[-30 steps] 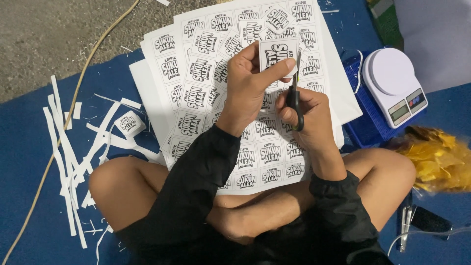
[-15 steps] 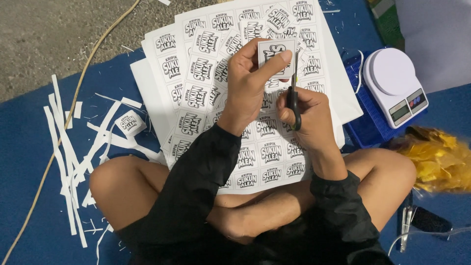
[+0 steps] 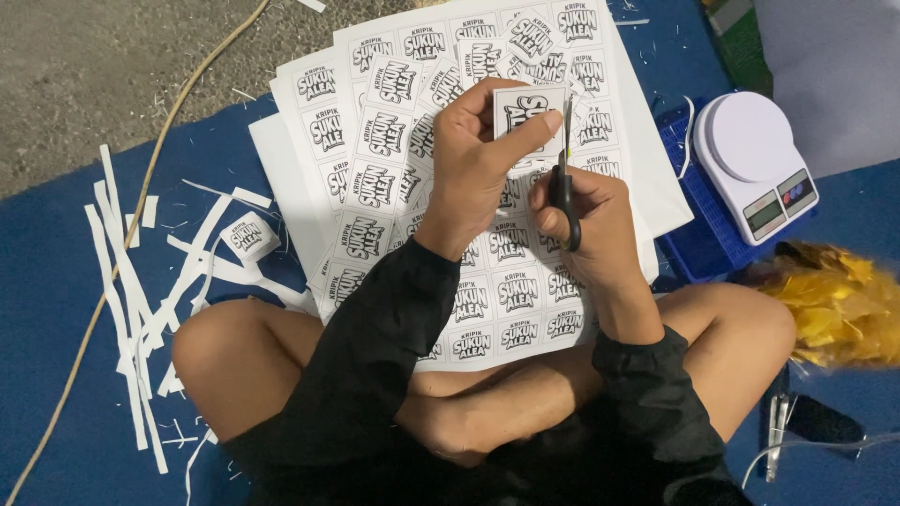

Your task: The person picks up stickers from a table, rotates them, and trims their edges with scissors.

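The left hand (image 3: pixel 478 164) pinches a small white label (image 3: pixel 527 117), its fingers clamped on the lower edge, thumb across the front. The right hand (image 3: pixel 586 220) has its fingers closed through the loops of black scissors (image 3: pixel 565 178), the blades pointing up along the label's right side. I judge the risk is plain: the blades run close to the left thumb, so a hurried snip could nick it, or wander into the black printing if the paper twists. The label is a little rectangle with bold black lettering, held up above the printed sheets (image 3: pixel 375 150) spread across the person's lap. White paper strips (image 3: pixel 127 281) lie scattered on the blue mat (image 3: pixel 56 281); a white kitchen scale (image 3: pixel 755 159) sits well apart.
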